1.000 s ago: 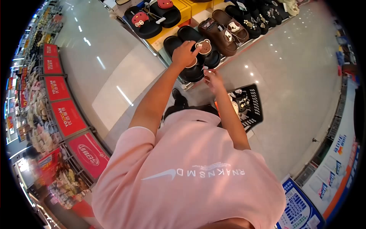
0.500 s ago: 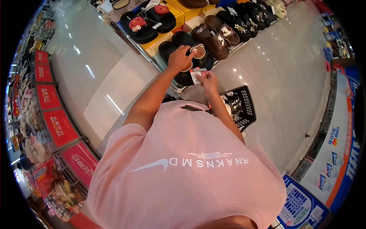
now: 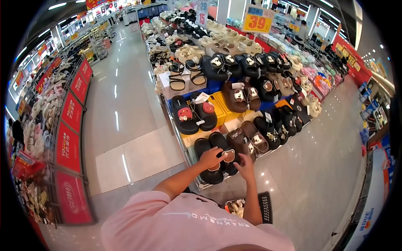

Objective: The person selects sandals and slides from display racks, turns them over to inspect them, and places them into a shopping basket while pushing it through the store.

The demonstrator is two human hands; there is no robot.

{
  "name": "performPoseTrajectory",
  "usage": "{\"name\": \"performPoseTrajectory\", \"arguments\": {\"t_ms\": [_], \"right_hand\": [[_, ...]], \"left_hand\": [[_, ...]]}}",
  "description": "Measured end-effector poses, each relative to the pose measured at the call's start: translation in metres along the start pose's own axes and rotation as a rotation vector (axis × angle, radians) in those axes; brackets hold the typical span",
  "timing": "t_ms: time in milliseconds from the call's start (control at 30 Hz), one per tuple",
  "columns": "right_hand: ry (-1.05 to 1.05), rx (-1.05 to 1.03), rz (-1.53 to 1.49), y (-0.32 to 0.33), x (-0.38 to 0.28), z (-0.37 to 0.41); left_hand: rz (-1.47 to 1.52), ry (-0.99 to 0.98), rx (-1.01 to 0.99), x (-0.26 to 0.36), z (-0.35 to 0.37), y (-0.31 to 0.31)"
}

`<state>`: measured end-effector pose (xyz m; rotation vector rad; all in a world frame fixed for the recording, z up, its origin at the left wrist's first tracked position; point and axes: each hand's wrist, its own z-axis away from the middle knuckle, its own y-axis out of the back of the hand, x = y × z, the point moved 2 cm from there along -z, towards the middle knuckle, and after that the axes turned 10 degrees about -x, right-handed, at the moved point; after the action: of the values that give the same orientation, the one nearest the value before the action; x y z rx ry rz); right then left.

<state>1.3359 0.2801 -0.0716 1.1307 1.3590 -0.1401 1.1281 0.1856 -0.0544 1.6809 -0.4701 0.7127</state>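
Observation:
A pair of black slides (image 3: 203, 147) with brown bear patches lies at the front corner of the display. My left hand (image 3: 210, 158) rests over their straps, its fingers stretched toward the right-hand bear patch (image 3: 228, 156). Just right of that slide is my right hand (image 3: 246, 166), raised with fingers apart and nothing visible in them. Beyond my right hand sits a pair of brown slides (image 3: 254, 138) with dog patches. Behind the bear pair are black slides (image 3: 182, 113) with red cat patches.
Several more slides and sandals fill the tiered display, with a price sign (image 3: 258, 20) above. A black basket (image 3: 265, 208) holding items is below my right arm. On the left, a shoe rack (image 3: 69, 150) with red panels lines the tiled aisle (image 3: 121, 104).
The view has tilted up, showing more of the display. My right hand has let go of the white tag on the bear slides and opened. My left hand stays on the slides.

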Motion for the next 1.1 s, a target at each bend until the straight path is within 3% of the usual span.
{"name": "performPoseTrajectory", "arguments": {"t_ms": [33,100,133,233,433,600,867,1100], "right_hand": [[0.213,0.049,0.144,-0.005,-0.020,-0.012],[0.176,-0.067,0.207,-0.025,-0.028,-0.026],[0.115,-0.019,0.262,-0.029,-0.034,-0.030],[-0.153,-0.131,0.209,-0.019,-0.051,-0.043],[-0.316,-0.104,0.439,-0.024,-0.054,-0.047],[-0.214,-0.078,0.386,-0.027,-0.044,-0.045],[-0.303,-0.270,0.623,-0.036,-0.054,-0.057],[-0.222,-0.126,0.600,-0.048,-0.042,-0.040]], "left_hand": [[0.004,0.001,-0.016,0.005,0.001,0.005],[0.068,-0.050,-0.023,-0.002,0.003,0.003],[0.124,-0.109,-0.016,-0.014,0.000,-0.001],[0.194,-0.203,-0.008,-0.028,-0.007,-0.003],[0.267,-0.242,0.037,-0.028,-0.004,-0.007],[0.275,-0.188,0.045,-0.030,-0.002,-0.008],[0.322,-0.154,0.066,-0.035,-0.002,-0.010],[0.345,-0.139,0.068,-0.033,-0.001,-0.005]]}}
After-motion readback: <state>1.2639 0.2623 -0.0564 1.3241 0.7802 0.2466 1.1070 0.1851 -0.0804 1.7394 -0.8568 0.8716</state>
